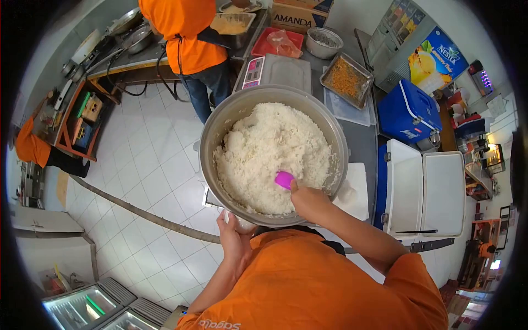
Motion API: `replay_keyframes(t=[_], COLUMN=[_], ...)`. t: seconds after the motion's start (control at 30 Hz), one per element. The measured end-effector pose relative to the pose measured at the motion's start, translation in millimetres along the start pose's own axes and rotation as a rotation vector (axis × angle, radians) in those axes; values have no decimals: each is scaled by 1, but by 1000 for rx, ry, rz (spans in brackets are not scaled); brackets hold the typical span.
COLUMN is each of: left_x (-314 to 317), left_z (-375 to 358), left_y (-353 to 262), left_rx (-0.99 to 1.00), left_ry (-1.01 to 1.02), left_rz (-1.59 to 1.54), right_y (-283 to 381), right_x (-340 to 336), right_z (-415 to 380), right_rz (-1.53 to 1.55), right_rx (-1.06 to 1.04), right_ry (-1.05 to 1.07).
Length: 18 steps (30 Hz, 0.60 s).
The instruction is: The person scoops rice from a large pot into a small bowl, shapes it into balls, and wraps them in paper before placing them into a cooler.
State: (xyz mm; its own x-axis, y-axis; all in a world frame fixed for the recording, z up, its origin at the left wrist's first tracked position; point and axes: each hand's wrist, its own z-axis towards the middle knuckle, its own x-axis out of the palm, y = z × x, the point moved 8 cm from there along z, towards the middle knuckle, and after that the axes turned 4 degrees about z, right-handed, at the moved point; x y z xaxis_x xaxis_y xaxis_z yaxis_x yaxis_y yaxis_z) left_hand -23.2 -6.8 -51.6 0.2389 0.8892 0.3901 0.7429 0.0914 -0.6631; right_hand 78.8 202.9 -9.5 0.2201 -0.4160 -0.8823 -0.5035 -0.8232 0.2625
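A large metal pot (207, 165) full of white rice (269, 143) stands in front of me. My right hand (309, 201) grips a pink scoop (284, 180), whose end touches the rice near the pot's front right. Just outside the pot's front left rim, my left hand (236, 236) is wrapped round a small whitish thing (242, 224), perhaps a plastic bag or bowl. Behind the pot is a scale (283, 71) with a pink-edged panel.
A person in orange (192, 44) stands at the back counter; another orange sleeve (32, 144) shows far left. Right of the scale are a tray of orange crumbs (346, 78) and a metal bowl (324, 43). A blue cooler (410, 113) and an open white-lined cooler (404, 187) stand right.
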Motion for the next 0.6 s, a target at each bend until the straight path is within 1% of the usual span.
replay_keyframes(t=[0.07,0.1,0.17,0.2,0.27,0.3,0.37,0.4,0.47,0.5,0.57,0.6], left_x=[-3,-6,-12,-14,-17,-16,-12,-10,-10,-12,-13,-17], left_z=[5,8,11,9,7,4,-1,-2,-6,-7,-4,-4], left_y=[-3,-4,-3,-4,-5,-7,-8,-10,-12,-10,-9,-8], left_rx=[-28,-27,-35,-31,-23,-24,-43,-42,-43,-49,-49,-49], left_ry=[30,33,38,33,38,38,3,-1,0,-11,-9,-14], left_rz=[42,43,46,41,46,52,49,49,44,48,31,30], right_y=[-1,-3,-16,-26,-41,-41,-31,-30,-13,-9,-5,-11], right_x=[-9,-24,-63,-63,-64,-57,-34,-29,-12,-1,39,40], right_z=[-1,0,1,5,10,12,16,17,15,14,17,24], right_rz=[12,12,-97,-100,-175,-169,-76,-74,-67,-58,-20,-19], right_rx=[-18,-16,46,38,-63,-59,-182,-185,-236,-239,-254,-258], right_ry=[-75,-78,-38,-37,-279,-280,-155,-154,17,26,214,218])
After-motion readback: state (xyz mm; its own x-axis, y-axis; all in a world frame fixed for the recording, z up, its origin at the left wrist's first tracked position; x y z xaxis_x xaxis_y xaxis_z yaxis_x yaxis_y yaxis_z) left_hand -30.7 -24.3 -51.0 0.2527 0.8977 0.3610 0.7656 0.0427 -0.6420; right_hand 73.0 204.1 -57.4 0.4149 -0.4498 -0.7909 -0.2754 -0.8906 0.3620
